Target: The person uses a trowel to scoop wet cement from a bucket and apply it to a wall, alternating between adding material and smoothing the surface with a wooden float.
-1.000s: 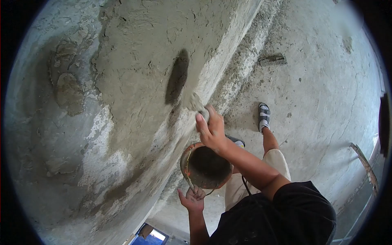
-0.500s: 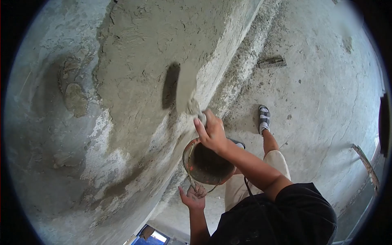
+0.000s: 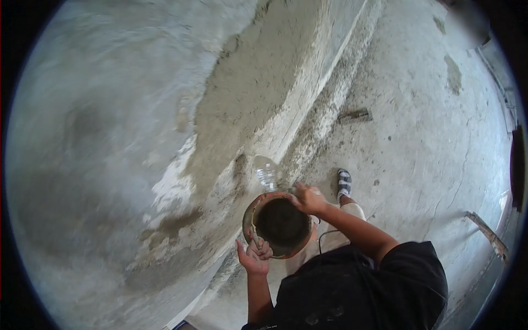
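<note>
You are gripping the trowel (image 3: 267, 175) in your right hand (image 3: 309, 198), fingers closing around its handle. Its blade is showing pale and shiny, with blurred streaks of light, and is hovering between the wall (image 3: 181, 165) and the bucket (image 3: 248, 217), beside the rim. Whether your right hand is touching that rim, you cannot tell.

Your left hand (image 3: 256, 258) is holding the bucket by its handle (image 3: 254, 235), fingers curling around it and thumb sticking out. The round bucket is opening toward you, its orange-red rim showing through grey smears. Its inside is looking dark grey; how much mix it is holding, you cannot tell.

A darker patch of plaster (image 3: 247, 82) is covering part of the wall, and a small flat piece (image 3: 355, 115) is lying on the floor (image 3: 418, 148).
</note>
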`<state>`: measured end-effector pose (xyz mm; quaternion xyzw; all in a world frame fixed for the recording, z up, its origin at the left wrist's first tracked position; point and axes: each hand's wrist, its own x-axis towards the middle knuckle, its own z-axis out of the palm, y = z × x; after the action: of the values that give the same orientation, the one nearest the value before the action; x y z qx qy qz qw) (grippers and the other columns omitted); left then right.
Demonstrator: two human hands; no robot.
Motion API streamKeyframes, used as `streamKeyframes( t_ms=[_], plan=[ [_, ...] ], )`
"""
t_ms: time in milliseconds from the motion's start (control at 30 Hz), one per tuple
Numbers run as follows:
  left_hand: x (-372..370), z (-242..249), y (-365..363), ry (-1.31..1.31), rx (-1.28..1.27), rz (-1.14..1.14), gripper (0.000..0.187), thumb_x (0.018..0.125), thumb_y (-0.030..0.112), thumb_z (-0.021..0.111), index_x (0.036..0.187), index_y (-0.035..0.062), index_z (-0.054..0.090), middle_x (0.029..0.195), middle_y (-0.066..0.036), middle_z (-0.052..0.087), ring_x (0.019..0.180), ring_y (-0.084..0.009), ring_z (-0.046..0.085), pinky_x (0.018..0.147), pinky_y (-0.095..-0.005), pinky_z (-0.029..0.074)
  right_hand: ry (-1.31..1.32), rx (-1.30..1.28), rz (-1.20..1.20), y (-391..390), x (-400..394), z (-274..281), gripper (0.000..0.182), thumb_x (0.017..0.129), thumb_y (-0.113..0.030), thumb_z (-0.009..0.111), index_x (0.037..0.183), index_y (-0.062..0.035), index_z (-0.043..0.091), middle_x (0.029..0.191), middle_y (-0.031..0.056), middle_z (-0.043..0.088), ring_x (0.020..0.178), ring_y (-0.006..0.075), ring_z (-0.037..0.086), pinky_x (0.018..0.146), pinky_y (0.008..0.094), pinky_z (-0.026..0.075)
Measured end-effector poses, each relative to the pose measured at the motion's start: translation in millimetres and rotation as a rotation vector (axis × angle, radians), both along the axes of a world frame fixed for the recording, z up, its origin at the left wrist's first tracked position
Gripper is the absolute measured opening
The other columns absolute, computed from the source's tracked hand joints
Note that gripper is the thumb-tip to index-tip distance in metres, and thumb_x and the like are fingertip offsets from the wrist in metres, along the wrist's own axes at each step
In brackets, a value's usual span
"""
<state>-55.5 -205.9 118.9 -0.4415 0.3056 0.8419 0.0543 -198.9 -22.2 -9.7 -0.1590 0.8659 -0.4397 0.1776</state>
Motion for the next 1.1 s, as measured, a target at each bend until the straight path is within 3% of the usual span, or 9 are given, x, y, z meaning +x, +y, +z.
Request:
streamKeyframes(
  t_ms=[200, 300, 367, 467, 600, 833, 900, 967, 1100],
  plan=[
    [-20.8, 69.0, 14.3, 0.317, 0.016, -0.163, 0.071, 0.081, 0.078, 0.036, 0.08, 0.0071, 0.042, 0.058, 0.005, 0.026, 0.048, -0.0071, 0.021, 0.044, -0.0219, 0.017, 0.054, 0.288, 0.23, 149.2, -4.0, 31.8, 0.03, 0.073, -0.02, 0.059, 0.092, 0.0037, 0.055, 0.082, 0.0244, 0.059, 0.084, 0.0383, 0.06, 0.072, 0.0494, 0.049],
    [-27.5, 82.5, 29.2, 0.46, 0.106, -0.232, 0.068, 0.084, 0.074, 0.036, 0.082, 0.0064, 0.043, 0.06, 0.005, 0.026, 0.05, -0.0067, 0.023, 0.046, -0.021, 0.019, -0.147, 0.241, 0.17, 194.8, -8.2, 125.4, 0.023, 0.072, -0.016, 0.057, 0.086, 0.0019, 0.058, 0.083, 0.0191, 0.059, 0.082, 0.0375, 0.059, 0.075, 0.0436, 0.048],
    [-34.7, 94.7, 38.5, 0.489, 0.086, -0.253, 0.069, 0.084, 0.075, 0.034, 0.083, 0.0065, 0.043, 0.06, 0.005, 0.026, 0.05, -0.0065, 0.022, 0.046, -0.0209, 0.019, -0.32, 0.344, 0.136, 193.0, -11.1, 199.3, 0.026, 0.073, -0.014, 0.059, 0.095, -0.0003, 0.06, 0.088, 0.023, 0.062, 0.091, 0.039, 0.059, 0.079, 0.0458, 0.047],
    [-40.1, 108.6, 51.0, 0.518, 0.04, -0.311, 0.07, 0.085, 0.076, 0.031, 0.084, 0.0065, 0.042, 0.061, 0.006, 0.026, 0.051, -0.0064, 0.022, 0.047, -0.0207, 0.019, 0.043, 0.528, 0.228, 197.7, -5.9, 203.8, 0.028, 0.067, -0.011, 0.062, 0.094, -0.0024, 0.061, 0.086, 0.0197, 0.062, 0.093, 0.0372, 0.059, 0.079, 0.0441, 0.046],
    [-36.9, 120.5, 64.2, 0.528, -0.021, -0.4, 0.071, 0.085, 0.077, 0.025, 0.085, 0.0072, 0.041, 0.063, 0.006, 0.024, 0.052, -0.0062, 0.021, 0.047, -0.0212, 0.017, -0.048, 0.309, 0.159, 169.3, -2.5, 248.2, 0.031, 0.064, -0.007, 0.063, 0.094, -0.0005, 0.062, 0.085, 0.0204, 0.062, 0.092, 0.0358, 0.06, 0.079, 0.0429, 0.047],
    [-41.2, 118.1, 82.2, 0.571, 0.017, -0.607, 0.074, 0.083, 0.079, 0.018, 0.084, 0.0089, 0.04, 0.06, 0.006, 0.026, 0.05, -0.0062, 0.02, 0.047, -0.0221, 0.016, 0.123, 0.484, 0.406, 137.3, -15.3, 212.7, 0.029, 0.073, -0.011, 0.062, 0.1, -0.0048, 0.06, 0.08, 0.0159, 0.064, 0.082, 0.0381, 0.063, 0.077, 0.0445, 0.048],
    [-40.3, 118.5, 84.8, 0.53, 0.036, -0.63, 0.075, 0.082, 0.08, 0.018, 0.082, 0.0088, 0.039, 0.06, 0.007, 0.026, 0.05, -0.0064, 0.02, 0.047, -0.0225, 0.017, 0.229, 0.44, 0.366, 123.4, -15.6, 201.8, 0.018, 0.078, -0.012, 0.059, 0.094, -0.0049, 0.06, 0.08, 0.0136, 0.065, 0.081, 0.0346, 0.065, 0.071, 0.0416, 0.05],
    [-40.0, 123.7, 82.3, 0.475, 0.023, -0.637, 0.075, 0.081, 0.081, 0.019, 0.079, 0.0087, 0.039, 0.06, 0.006, 0.026, 0.051, -0.0069, 0.02, 0.048, -0.0229, 0.017, 0.634, 0.409, 0.35, 114.4, -13.6, 162.6, 0.012, 0.079, -0.012, 0.058, 0.088, -0.0042, 0.059, 0.08, 0.013, 0.066, 0.08, 0.0281, 0.067, 0.064, 0.0378, 0.051],
    [-35.2, 125.0, 75.0, 0.458, 0.074, -0.62, 0.074, 0.081, 0.082, 0.017, 0.072, 0.0101, 0.035, 0.056, 0.006, 0.025, 0.049, -0.0084, 0.017, 0.048, -0.0239, 0.016, 0.545, 0.647, 0.484, 74.0, -21.1, 143.8, 0.019, 0.078, -0.014, 0.06, 0.091, -0.0017, 0.066, 0.085, 0.0136, 0.068, 0.08, 0.0242, 0.068, 0.066, 0.0341, 0.053]
  ],
)
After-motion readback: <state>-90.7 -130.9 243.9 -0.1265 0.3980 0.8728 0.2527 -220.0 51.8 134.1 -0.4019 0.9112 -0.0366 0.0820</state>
